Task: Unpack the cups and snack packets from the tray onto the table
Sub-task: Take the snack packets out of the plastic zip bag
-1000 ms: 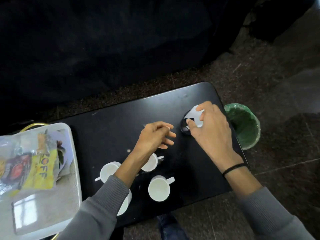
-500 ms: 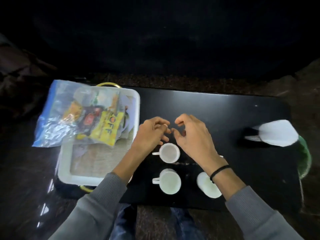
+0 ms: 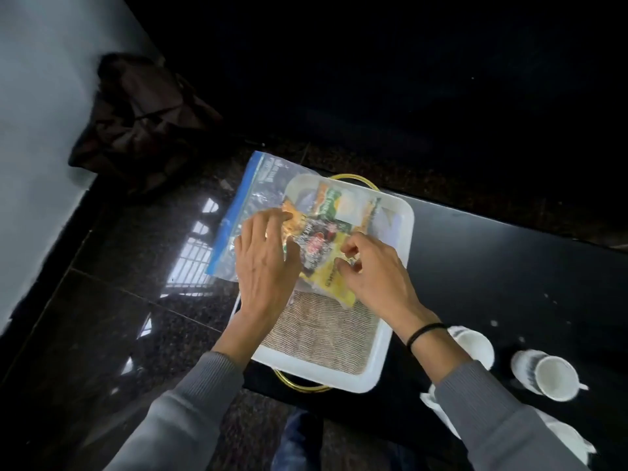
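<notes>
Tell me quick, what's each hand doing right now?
Left hand: open, fingers flat on the bag.
Right hand: pinches the bag, fingers curled.

Seemingly a domestic sitting room: a low glossy black table [image 3: 492,266] stands on a polished dark speckled stone floor [image 3: 102,334] (a barred window's reflection [image 3: 193,260] lies on it) and bears small white ceramic cups [image 3: 554,377] and a white rectangular serving tray [image 3: 339,380] with gold handles.

Print on the snack packets [image 3: 321,244] inside the zip bag [image 3: 238,212]: blurred, unreadable.
</notes>
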Available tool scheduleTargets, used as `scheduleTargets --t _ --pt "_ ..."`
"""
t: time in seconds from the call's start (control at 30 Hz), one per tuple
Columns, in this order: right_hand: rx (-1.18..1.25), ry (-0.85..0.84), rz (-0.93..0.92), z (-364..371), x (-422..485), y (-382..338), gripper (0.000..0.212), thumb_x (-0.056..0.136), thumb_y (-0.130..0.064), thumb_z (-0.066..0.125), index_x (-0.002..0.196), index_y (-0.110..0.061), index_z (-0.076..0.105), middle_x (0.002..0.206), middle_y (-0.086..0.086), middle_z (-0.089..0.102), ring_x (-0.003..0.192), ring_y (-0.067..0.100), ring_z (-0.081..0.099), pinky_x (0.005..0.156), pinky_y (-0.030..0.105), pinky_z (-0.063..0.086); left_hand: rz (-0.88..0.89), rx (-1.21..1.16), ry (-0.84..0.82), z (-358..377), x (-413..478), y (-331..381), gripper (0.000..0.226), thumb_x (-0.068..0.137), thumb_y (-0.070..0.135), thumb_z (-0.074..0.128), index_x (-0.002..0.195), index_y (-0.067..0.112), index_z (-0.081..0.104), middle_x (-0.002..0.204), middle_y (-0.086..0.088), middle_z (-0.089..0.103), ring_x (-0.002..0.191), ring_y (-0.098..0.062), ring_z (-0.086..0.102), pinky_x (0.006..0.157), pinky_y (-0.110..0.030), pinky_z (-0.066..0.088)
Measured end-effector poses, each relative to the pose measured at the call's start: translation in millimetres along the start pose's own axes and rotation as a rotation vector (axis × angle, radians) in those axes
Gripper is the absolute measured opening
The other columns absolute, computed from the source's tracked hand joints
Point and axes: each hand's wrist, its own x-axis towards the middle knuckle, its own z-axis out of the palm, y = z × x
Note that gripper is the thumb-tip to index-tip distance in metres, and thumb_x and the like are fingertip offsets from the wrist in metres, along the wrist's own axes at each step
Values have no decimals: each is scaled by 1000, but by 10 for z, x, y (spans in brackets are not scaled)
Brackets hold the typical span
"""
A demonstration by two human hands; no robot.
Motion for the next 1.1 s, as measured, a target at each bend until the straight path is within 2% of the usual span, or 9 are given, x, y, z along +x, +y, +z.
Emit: scheduleTargets --t 0.1,0.23,0.37,0.5,0.63,0.77,0.87,0.97,1.1 --pt "8 -8 3 128 117 -134 12 97 -26 62 106 -17 60 111 0 64 92 23 65 77 46 57 -184 41 17 -43 145 -355 50 90 16 64 137 7 51 144 -13 49 135 -33 43 106 -46 38" --pt "33 3 43 244 225 -244 11 98 -29 61 105 -20 61 108 -4 64 92 18 66 79 39 58 -484 9 -156 1 354 -770 56 101 25 51 147 -2 37 159 -26 30 147 -41 30 119 -52 26" --pt "87 26 99 252 248 -299 12 99 -29 64 105 -19 63 108 -4 65 89 14 66 78 35 59 -659 -207 -316 7 499 -989 41 108 36 43 123 0 55 117 -23 66 96 -36 63 93 -53 53" --pt "101 35 103 156 200 -382 11 99 -27 64 105 -18 65 107 -6 66 92 15 66 77 34 58 -621 -325 -280 -38 535 -1025 32 107 30 50 117 6 68 109 -15 74 87 -32 69 77 -43 60" --pt "108 42 70 -29 85 -487 8 98 -23 62 101 -16 66 101 -7 67 86 14 65 77 39 59 -507 -338 -182 -154 456 -901 24 101 25 58 105 5 73 88 -11 77 60 -21 64 55 -26 51" --pt "178 34 79 -228 -58 -618 13 97 -26 65 105 -16 67 100 -5 69 84 12 67 76 32 59 -431 -466 -254 -335 261 -698 13 94 26 69 89 16 76 77 -4 79 70 -23 76 65 -41 63" --pt "252 22 83 -366 -189 -759 14 96 -29 65 105 -18 68 100 -8 69 91 11 67 82 28 57 -455 -694 -302 -563 105 -449 7 87 30 80 82 27 76 77 0 80 74 -18 78 66 -35 64" --pt "302 8 105 -472 -327 -895 25 96 -41 65 105 -18 69 104 -6 71 91 13 70 84 32 56 -469 -874 -348 -779 -80 -143 8 82 27 85 81 23 78 75 -1 80 73 -19 78 63 -26 62" --pt "310 -23 119 -563 -549 -987 33 93 -49 65 108 -21 68 101 -11 69 90 11 69 82 29 57 -415 -932 -356 -920 -314 232 16 85 14 80 76 26 75 78 0 79 73 -12 73 67 -31 62"
